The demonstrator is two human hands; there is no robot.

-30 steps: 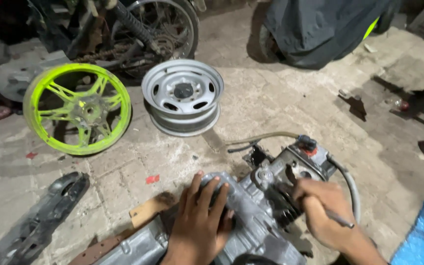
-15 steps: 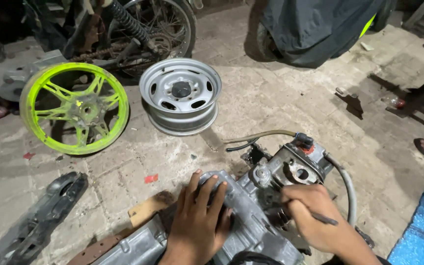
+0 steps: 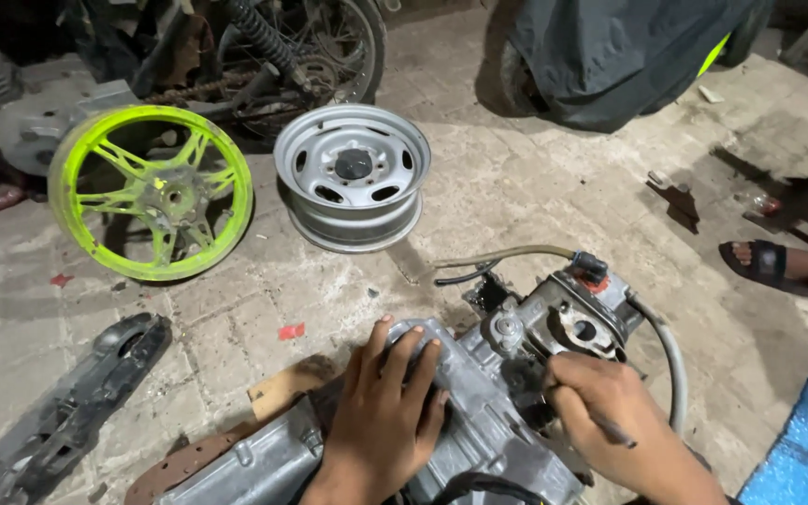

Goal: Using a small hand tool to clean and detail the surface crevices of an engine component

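Grey metal of the engine casing (image 3: 488, 411) on the floor is pressed by the flat, spread left hand (image 3: 387, 411); a thin tool (image 3: 600, 425) is gripped in the right hand (image 3: 610, 411).

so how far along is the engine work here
Done: the engine is out of any bike, lying on the paved floor on scrap boards, its port open. In hand: the left hand presses flat on the casing while the right hand works a thin tool at the cylinder end. Left: the hoses hang loose and the casing looks closed.
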